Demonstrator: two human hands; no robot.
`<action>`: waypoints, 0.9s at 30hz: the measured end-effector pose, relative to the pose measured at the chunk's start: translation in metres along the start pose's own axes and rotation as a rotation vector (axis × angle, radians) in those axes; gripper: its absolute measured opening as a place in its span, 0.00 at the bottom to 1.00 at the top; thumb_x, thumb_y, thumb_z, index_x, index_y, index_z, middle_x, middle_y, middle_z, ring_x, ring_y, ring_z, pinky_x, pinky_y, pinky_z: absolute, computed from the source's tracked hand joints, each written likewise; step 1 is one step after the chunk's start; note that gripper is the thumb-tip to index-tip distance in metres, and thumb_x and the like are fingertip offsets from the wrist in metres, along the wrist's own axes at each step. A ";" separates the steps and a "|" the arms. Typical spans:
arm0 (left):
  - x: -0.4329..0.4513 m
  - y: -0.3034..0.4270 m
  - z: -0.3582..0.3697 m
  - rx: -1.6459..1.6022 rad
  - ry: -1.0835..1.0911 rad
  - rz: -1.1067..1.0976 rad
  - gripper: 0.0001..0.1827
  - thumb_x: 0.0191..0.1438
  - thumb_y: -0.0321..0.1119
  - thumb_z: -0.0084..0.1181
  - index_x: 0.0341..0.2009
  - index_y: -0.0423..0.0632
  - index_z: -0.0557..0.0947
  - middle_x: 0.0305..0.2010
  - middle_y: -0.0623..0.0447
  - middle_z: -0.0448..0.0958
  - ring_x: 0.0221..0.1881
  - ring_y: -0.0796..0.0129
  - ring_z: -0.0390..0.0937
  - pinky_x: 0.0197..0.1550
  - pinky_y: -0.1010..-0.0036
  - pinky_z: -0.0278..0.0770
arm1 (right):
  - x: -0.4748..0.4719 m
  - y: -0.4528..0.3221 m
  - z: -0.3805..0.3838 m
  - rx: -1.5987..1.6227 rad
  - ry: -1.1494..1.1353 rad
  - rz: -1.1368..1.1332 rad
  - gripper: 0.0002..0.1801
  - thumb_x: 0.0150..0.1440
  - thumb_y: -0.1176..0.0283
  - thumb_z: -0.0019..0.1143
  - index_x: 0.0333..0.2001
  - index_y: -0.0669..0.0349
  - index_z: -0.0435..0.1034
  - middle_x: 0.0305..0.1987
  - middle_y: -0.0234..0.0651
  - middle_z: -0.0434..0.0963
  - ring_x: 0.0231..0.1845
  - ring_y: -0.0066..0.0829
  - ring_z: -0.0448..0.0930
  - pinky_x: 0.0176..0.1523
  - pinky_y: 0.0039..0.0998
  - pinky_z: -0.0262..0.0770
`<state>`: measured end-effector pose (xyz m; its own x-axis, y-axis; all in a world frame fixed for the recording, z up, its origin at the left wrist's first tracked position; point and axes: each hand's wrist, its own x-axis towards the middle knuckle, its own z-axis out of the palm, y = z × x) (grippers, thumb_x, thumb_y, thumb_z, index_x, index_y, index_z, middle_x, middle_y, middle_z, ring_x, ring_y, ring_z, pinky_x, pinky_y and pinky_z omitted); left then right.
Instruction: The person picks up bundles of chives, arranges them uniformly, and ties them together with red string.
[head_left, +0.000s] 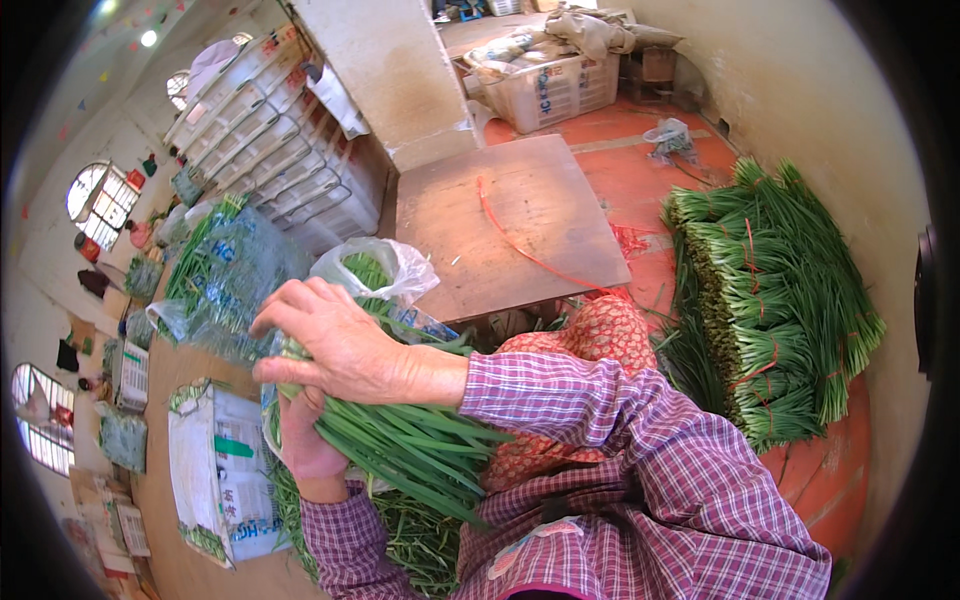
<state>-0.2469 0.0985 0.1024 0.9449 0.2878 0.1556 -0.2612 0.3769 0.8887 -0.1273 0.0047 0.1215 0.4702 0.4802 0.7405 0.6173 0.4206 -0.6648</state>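
Observation:
A bunch of garlic chives (412, 439) lies across my lap, with its long flat leaves towards my body. My left hand (309, 442) grips it from below near the stem end. Over the same end, my right hand (352, 349) is closed from above, its thumb and fingers spread around the pale stems. The right hand hides most of the stem ends. Just beyond it stands an open clear plastic bag (409, 277) with green leaves inside. Loose green leaves (420, 525) lie beneath the bunch.
A wooden board (510, 225) with a red tie strip (495, 217) is ahead. Tied chive bundles (780, 300) are stacked on the red floor at right. At left are a filled plastic bag (232, 277), a white crate (225, 465) and stacked crates (277, 142). A wall pillar (390, 67) rises behind.

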 end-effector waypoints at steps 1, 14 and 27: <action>0.001 -0.003 0.000 -0.002 -0.012 -0.007 0.30 0.59 0.45 0.55 0.61 0.43 0.67 0.57 0.45 0.72 0.57 0.56 0.72 0.58 0.62 0.72 | 0.002 0.004 -0.003 -0.179 0.051 -0.143 0.23 0.51 0.51 0.61 0.40 0.59 0.73 0.48 0.41 0.72 0.53 0.41 0.68 0.57 0.43 0.61; 0.043 0.052 0.100 0.511 0.174 0.312 0.27 0.49 0.27 0.61 0.54 0.41 0.70 0.41 0.51 0.78 0.39 0.66 0.79 0.41 0.74 0.78 | -0.025 0.007 -0.084 0.161 -0.137 0.084 0.59 0.52 0.40 0.58 0.71 0.65 0.37 0.72 0.50 0.51 0.72 0.43 0.53 0.72 0.44 0.49; 0.126 -0.012 0.253 0.852 -0.383 1.310 0.32 0.37 0.32 0.65 0.51 0.45 0.71 0.40 0.47 0.73 0.44 0.52 0.74 0.50 0.57 0.73 | -0.014 0.045 -0.169 -0.367 0.370 -0.044 0.50 0.44 0.55 0.71 0.65 0.61 0.52 0.65 0.44 0.61 0.66 0.40 0.62 0.68 0.43 0.56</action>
<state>-0.0750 -0.0923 0.2206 0.1958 -0.2735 0.9417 -0.8331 -0.5529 0.0126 0.0004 -0.1137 0.0983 0.5891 0.1359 0.7965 0.7909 0.1051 -0.6029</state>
